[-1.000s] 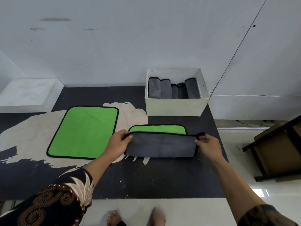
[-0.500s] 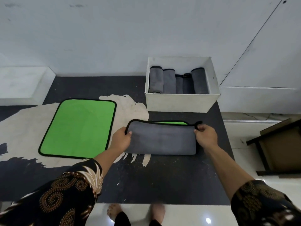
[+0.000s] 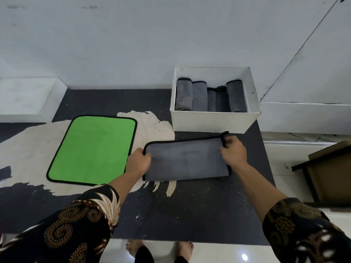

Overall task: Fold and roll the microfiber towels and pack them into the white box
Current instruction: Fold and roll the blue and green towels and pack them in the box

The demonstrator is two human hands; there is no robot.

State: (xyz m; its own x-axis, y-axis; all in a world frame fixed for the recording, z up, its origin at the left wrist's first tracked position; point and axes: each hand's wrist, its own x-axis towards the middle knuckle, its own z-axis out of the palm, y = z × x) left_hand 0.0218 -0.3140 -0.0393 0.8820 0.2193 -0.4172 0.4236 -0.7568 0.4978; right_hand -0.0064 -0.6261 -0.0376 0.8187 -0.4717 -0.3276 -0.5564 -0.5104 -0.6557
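Observation:
A microfiber towel [image 3: 187, 160] lies folded in half on the dark table, grey side up, black trim along its far edge. My left hand [image 3: 138, 162] pinches its far left corner. My right hand [image 3: 232, 151] pinches its far right corner with the black loop. Just behind it stands the white box [image 3: 214, 120], holding several rolled grey towels [image 3: 209, 96] side by side. A second towel [image 3: 93, 149] lies flat to the left, green side up.
The dark table [image 3: 190, 211] has worn pale patches and ends at a near edge above the tiled floor, where my bare feet show. A white block [image 3: 28, 100] sits at the back left. A brown crate [image 3: 330, 171] stands to the right of the table.
Both hands have carried the towel's near edge over to the far edge, so the green inside is covered and only grey shows. The view has tilted further down.

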